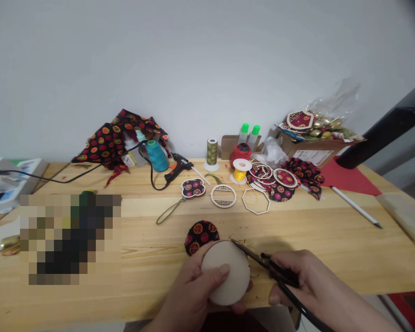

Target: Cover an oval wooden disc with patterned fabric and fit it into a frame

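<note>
Near the table's front edge, my left hand (202, 281) grips a round pale disc (230, 281), thumb laid across its face and fingers underneath. My right hand (302, 279) is closed around the black handles of a pair of scissors (254, 254). The scissor blades lie along the disc's upper right rim, where small dark scraps show. Just beyond the disc rests a round piece of dark patterned fabric (202, 235), partly covered by my left hand. Farther back are a flower-shaped fabric charm (193, 188), a round wooden lattice frame (223, 196) and an octagonal wooden frame (256, 201).
A glue gun (180, 167), a teal thread cone (157, 156) and a yellow thread spool (241, 171) stand toward the wall. A full cardboard box (314, 152) is at back right, with a white pen (354, 206) before it. A power strip (17, 180) sits left; a blurred patch hides nearby items.
</note>
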Motion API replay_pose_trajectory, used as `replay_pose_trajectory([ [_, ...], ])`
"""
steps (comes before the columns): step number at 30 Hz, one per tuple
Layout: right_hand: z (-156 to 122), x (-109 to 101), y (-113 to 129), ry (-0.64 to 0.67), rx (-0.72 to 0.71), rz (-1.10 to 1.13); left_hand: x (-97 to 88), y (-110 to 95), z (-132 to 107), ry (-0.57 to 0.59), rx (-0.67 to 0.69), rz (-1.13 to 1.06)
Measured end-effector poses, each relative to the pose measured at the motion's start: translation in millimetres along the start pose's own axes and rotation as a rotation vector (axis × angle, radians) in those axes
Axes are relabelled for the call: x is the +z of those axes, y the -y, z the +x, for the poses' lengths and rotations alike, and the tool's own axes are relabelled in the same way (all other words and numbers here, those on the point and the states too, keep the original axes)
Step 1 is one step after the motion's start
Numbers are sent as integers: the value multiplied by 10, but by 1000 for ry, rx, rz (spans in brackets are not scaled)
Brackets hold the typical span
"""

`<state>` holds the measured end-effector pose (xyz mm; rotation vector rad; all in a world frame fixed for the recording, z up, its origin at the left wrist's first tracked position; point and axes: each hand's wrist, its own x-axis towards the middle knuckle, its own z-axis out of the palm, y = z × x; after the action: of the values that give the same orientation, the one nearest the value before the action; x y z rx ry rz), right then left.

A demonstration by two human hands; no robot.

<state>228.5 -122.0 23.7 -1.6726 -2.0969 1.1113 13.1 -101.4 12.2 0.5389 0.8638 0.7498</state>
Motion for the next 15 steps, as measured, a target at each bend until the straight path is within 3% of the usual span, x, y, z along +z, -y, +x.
replay_pose_trajectory([
  [7, 35, 26, 4, -169, 19, -345, -37, 23, 15, -5, 3, 7],
  [15, 26, 46, -42, -334, -184, -540, -74, 60, 47, 18, 6, 21],
])
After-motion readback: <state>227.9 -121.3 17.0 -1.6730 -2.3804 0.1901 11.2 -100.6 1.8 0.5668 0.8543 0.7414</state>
